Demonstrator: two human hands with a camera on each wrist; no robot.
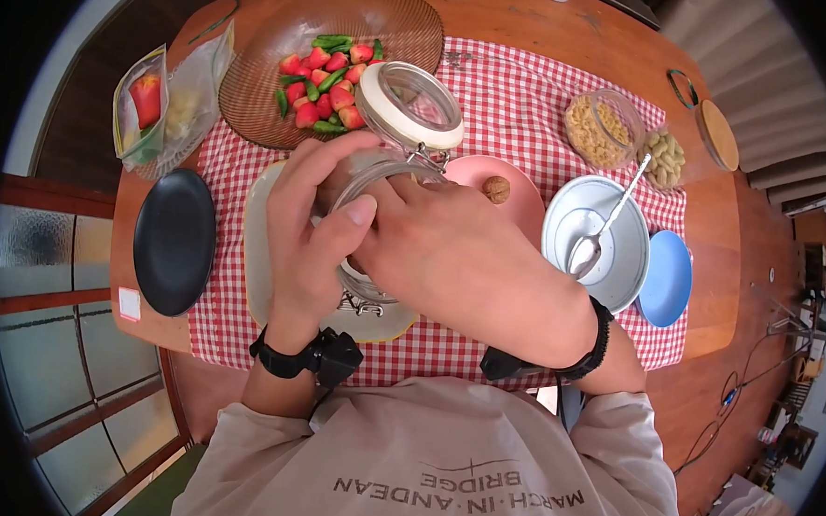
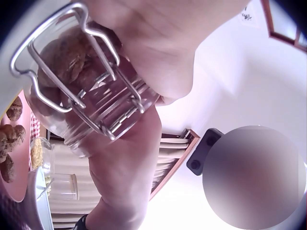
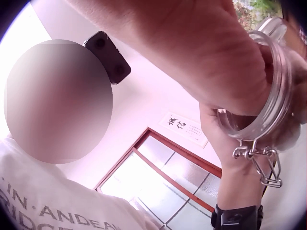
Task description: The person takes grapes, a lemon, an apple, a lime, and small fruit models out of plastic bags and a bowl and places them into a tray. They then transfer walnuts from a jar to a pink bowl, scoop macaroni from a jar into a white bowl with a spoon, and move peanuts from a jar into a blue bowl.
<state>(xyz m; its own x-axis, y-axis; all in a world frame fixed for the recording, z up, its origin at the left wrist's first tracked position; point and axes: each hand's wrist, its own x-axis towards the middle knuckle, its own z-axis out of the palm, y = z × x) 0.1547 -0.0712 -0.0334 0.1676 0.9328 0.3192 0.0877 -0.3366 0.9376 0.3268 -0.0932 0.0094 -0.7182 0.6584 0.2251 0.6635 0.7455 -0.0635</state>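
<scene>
A glass jar [image 1: 351, 185] with a wire clasp is tilted over a pale tray [image 1: 260, 250], its white-rimmed lid [image 1: 410, 104] swung back. My left hand [image 1: 307, 234] grips the jar's side, thumb near the rim. The fingers of my right hand [image 1: 433, 231] reach inside the mouth; their tips are hidden. In the left wrist view, brown walnuts [image 2: 64, 60] show through the glass behind the clasp [image 2: 96, 86]. A walnut [image 1: 496, 189] lies on the pink plate [image 1: 528, 203] beside my right hand.
A ribbed platter [image 1: 255, 72] holds red and green pieces at the back left. A black plate [image 1: 175, 242] and plastic bags [image 1: 145, 104] lie left. To the right are a white bowl [image 1: 618, 269] with a spoon [image 1: 585, 253], a blue plate [image 1: 666, 279] and tubs of food [image 1: 597, 127].
</scene>
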